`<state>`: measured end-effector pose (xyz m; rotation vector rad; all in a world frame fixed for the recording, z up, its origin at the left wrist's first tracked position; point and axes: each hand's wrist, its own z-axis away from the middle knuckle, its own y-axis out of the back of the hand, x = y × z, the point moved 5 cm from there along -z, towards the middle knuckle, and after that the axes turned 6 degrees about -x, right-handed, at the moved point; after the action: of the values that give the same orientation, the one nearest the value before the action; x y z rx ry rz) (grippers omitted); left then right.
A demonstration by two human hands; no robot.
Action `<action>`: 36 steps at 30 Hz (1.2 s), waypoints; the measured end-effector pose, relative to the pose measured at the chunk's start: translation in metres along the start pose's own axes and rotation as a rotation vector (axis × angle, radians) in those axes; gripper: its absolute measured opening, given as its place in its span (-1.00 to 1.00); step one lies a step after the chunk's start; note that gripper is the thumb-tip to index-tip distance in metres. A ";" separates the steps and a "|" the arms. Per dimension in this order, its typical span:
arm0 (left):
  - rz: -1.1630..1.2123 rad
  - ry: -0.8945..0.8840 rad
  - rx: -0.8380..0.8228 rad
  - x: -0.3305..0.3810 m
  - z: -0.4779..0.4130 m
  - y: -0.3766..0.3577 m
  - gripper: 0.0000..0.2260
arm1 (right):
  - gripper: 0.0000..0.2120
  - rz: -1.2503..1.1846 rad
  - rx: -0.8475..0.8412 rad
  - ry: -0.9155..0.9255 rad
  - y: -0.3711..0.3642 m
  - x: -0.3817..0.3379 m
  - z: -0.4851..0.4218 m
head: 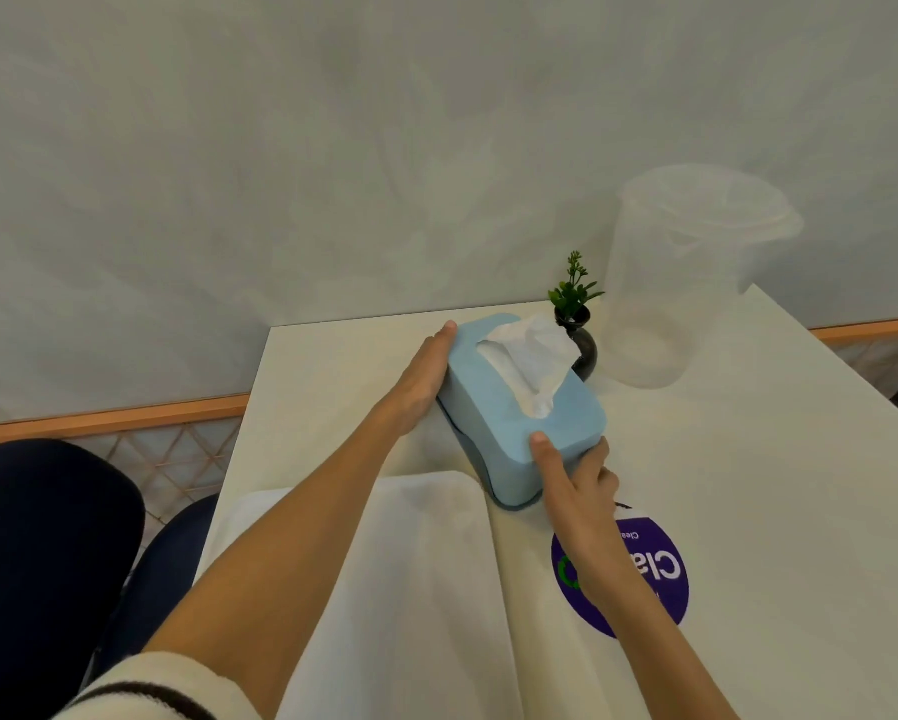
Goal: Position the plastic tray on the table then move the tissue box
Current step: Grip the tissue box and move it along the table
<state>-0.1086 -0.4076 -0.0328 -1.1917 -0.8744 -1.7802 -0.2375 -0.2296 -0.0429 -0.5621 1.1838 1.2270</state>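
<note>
A light blue tissue box (493, 407) with a white tissue sticking out of its top rests on the white table (748, 459). My left hand (420, 376) lies flat against the box's far left side. My right hand (574, 475) grips its near right corner, thumb on the lid. A white plastic tray (426, 574) lies flat on the table in front of me, just near and left of the box, partly under my left forearm.
A small black vase with a green plant (576, 330) stands right behind the box. A clear plastic pitcher (686, 272) is at the back right. A round purple sticker (644, 574) sits under my right wrist. Dark chairs (46, 563) stand left of the table.
</note>
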 end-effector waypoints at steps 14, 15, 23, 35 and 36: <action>0.171 -0.089 0.206 0.014 0.070 0.042 -0.65 | -0.22 -0.002 -0.007 0.286 0.003 -0.073 0.003; 0.184 -0.087 0.232 0.012 0.077 0.051 -0.68 | -0.23 -0.002 -0.035 0.290 0.000 -0.081 -0.001; 0.246 -0.112 0.385 0.008 0.114 0.121 -0.85 | -0.20 0.008 -0.219 0.267 -0.048 -0.129 -0.046; 0.109 0.015 0.498 -0.020 0.084 0.164 -0.66 | -0.18 -0.146 -0.319 0.031 -0.145 -0.110 -0.128; 0.081 0.033 0.508 -0.021 0.080 0.165 -0.64 | -0.22 -0.145 -0.318 0.023 -0.148 -0.108 -0.131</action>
<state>0.0750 -0.4051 -0.0097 -0.8488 -1.1553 -1.3920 -0.1400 -0.4327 -0.0270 -0.8852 0.9540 1.2937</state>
